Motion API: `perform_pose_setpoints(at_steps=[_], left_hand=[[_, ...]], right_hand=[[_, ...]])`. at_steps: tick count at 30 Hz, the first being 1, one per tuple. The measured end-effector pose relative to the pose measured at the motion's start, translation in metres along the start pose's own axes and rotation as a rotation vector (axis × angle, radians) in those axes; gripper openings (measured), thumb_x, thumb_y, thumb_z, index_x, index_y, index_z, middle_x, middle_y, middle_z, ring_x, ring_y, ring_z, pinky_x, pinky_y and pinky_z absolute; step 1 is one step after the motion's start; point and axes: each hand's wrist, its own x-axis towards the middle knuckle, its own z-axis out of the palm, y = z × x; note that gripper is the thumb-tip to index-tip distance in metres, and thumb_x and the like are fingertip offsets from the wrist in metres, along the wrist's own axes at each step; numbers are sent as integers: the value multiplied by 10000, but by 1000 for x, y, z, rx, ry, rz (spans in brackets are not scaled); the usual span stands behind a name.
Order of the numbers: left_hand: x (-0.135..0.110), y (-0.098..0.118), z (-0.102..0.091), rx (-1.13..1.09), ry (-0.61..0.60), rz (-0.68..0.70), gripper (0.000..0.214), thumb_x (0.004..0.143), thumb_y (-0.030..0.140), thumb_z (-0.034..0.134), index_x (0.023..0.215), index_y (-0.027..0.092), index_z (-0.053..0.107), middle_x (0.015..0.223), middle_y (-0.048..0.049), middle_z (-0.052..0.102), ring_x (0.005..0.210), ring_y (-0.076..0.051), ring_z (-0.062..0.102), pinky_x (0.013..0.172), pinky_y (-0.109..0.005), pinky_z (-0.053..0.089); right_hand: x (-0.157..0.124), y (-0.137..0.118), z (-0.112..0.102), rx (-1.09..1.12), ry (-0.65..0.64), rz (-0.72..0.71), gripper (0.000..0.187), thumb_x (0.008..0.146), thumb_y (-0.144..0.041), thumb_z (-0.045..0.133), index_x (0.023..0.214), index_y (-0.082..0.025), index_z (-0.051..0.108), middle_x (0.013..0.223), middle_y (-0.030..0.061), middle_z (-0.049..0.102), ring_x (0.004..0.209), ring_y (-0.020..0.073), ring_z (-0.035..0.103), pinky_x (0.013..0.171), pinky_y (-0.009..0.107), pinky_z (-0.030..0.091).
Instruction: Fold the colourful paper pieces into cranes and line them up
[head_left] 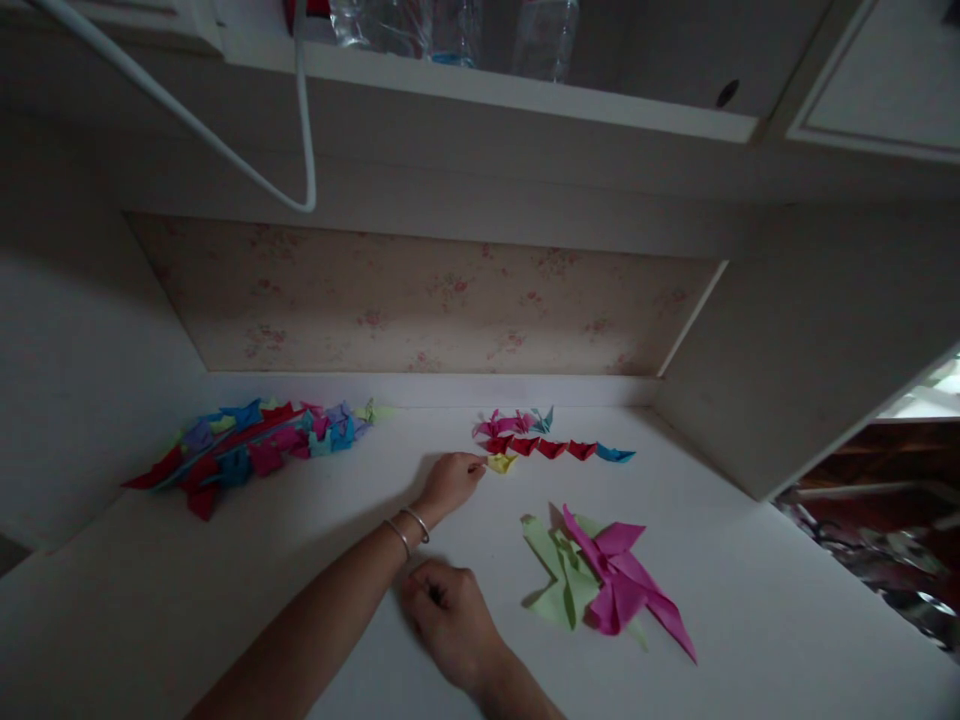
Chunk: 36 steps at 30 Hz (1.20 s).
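Left hand (pixel 450 485): shown bare. Left forearm (pixel 322 620): seen uncovered from the wrist down to the frame edge.

Two thin bangles (pixel 411 526) are worn on the left wrist. They are silver-coloured, plain narrow round bands, and no pattern can be made out. They are fitted loosely, one lying just beside the other across the wrist, and a faint highlight is caught on each.

Right hand (pixel 450 620): shown bare. Only a short stretch of right forearm (pixel 517 690) is in frame, and it is also uncovered.

Rings and nail detail cannot be told, because the light is too dim and the hands are too small in frame.
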Motion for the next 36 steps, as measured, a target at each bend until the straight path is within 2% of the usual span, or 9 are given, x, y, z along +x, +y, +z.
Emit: perform_pose_setpoints(at_steps=[4, 6, 9, 12, 14, 17, 25, 31, 36], left_hand=[[-24, -10, -19, -161, 57, -35, 267, 822, 288, 500, 855, 133, 714, 790, -59, 708, 707, -157, 599, 663, -230, 412], [-46, -16, -30, -228, 99, -63, 322, 838, 335, 467, 892, 116, 697, 763, -58, 690, 694, -159, 594, 632, -228, 423], [-86, -25, -46, -334, 135, -106, 331, 823, 389, 486, 842, 128, 689, 675, -27, 640, 646, -149, 566, 594, -220, 415], [-122, -32, -56, -530, 162, -209, 295, 775, 410, 564, 796, 143, 686, 613, 7, 578, 583, -125, 508, 554, -213, 378], [-135, -34, -61, -633, 170, -298, 295, 754, 420, 591, 810, 145, 680, 557, 36, 515, 504, -99, 437, 503, -206, 334], [-140, -35, -66, -715, 157, -372, 301, 733, 418, 615, 831, 138, 669, 520, 61, 449, 446, -74, 351, 453, -198, 269], [-138, -41, -70, -814, 136, -393, 310, 730, 418, 623, 839, 129, 640, 536, 73, 407, 424, -50, 280, 396, -184, 192], [-140, -48, -67, -845, 137, -371, 307, 738, 425, 618, 830, 132, 630, 540, 71, 406, 426, -46, 289, 391, -172, 194], [-137, -54, -66, -768, 160, -347, 339, 754, 460, 579, 842, 137, 639, 539, 63, 425, 411, -51, 317, 382, -169, 219]], right_hand=[[-1, 6, 2, 2, -10, 40, 227, 827, -195, 451, 648, -170, 589, 547, -45, 440, 499, 82, 369, 462, 192, 259], [0, 10, 3, 13, -8, 53, 244, 848, -234, 449, 655, -167, 582, 546, -42, 446, 496, 83, 371, 460, 194, 261], [1, 11, 4, 17, -1, 64, 281, 868, -298, 455, 639, -165, 550, 541, -41, 434, 503, 87, 364, 463, 199, 261], [2, 10, 4, 26, 1, 88, 301, 877, -357, 462, 664, -166, 555, 547, -38, 429, 513, 92, 366, 468, 203, 263], [2, 9, 4, 52, -3, 123, 301, 880, -382, 461, 695, -167, 563, 541, -41, 426, 500, 92, 362, 461, 207, 257], [2, 8, 5, 83, 4, 154, 321, 885, -417, 455, 692, -174, 538, 521, -51, 404, 477, 88, 337, 450, 210, 244], [-1, 3, 9, -2, 15, 137, 338, 892, -425, 448, 683, -173, 534, 529, -54, 387, 496, 92, 342, 472, 216, 255], [-2, 3, 10, -34, 21, 146, 345, 890, -438, 447, 674, -178, 516, 540, -51, 387, 502, 93, 342, 474, 218, 251], [-2, 1, 10, -4, 12, 143, 344, 886, -448, 454, 681, -179, 520, 539, -51, 375, 502, 94, 333, 471, 219, 245]])
